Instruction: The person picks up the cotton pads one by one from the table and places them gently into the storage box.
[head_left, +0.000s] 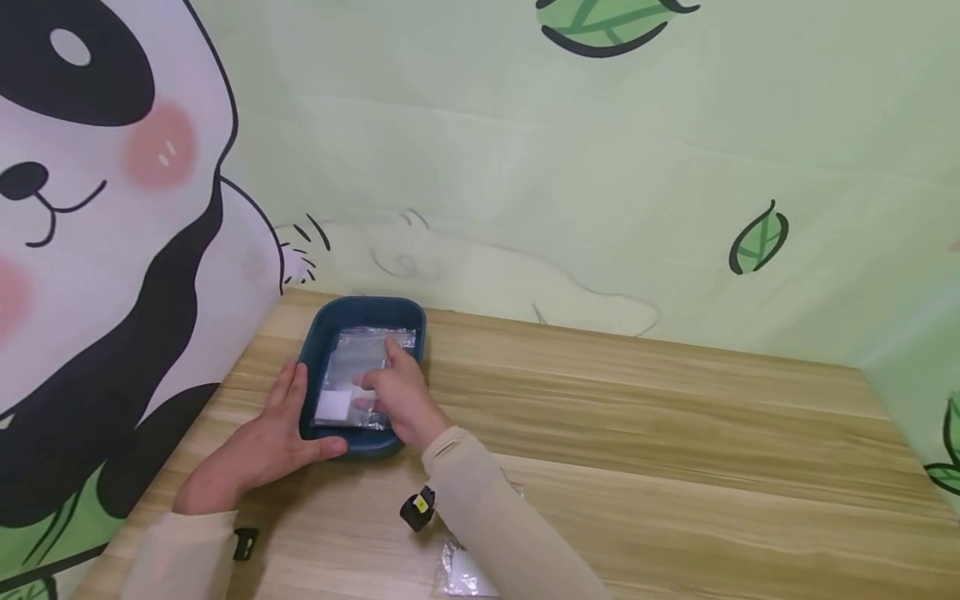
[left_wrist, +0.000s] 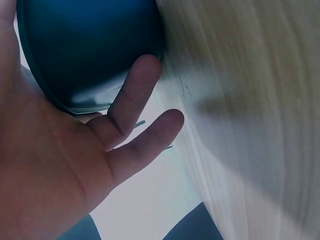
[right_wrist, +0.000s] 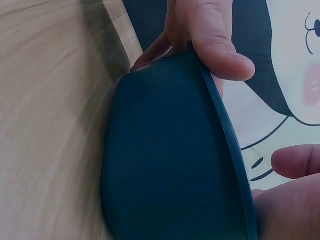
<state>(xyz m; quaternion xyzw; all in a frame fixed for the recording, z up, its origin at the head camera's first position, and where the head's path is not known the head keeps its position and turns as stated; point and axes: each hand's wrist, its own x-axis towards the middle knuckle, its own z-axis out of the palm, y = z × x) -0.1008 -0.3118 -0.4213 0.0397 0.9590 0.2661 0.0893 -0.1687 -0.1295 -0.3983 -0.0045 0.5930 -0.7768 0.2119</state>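
A dark blue rectangular tray point(head_left: 363, 310) with rounded corners rests on the wooden table. Inside it lies a clear plastic bag point(head_left: 352, 354) with a white patch at its lower left. My left hand point(head_left: 262, 442) rests against the tray's near left corner, its fingers along the left side and its thumb at the near rim. In the left wrist view two fingers extend beside the tray's outer wall. My right hand point(head_left: 405, 398) reaches over the tray above the bag with fingers spread; whether they touch it I cannot tell. Seen from the right wrist, the tray's side point(right_wrist: 165, 150) fills the middle.
Another clear plastic bag point(head_left: 457, 571) with a white patch lies on the table, partly under the right sleeve point(head_left: 510, 517). A small black device point(head_left: 417, 508) with a yellow mark is beside that sleeve. A panda-printed backdrop point(head_left: 480, 167) stands behind the table point(head_left: 637, 417).
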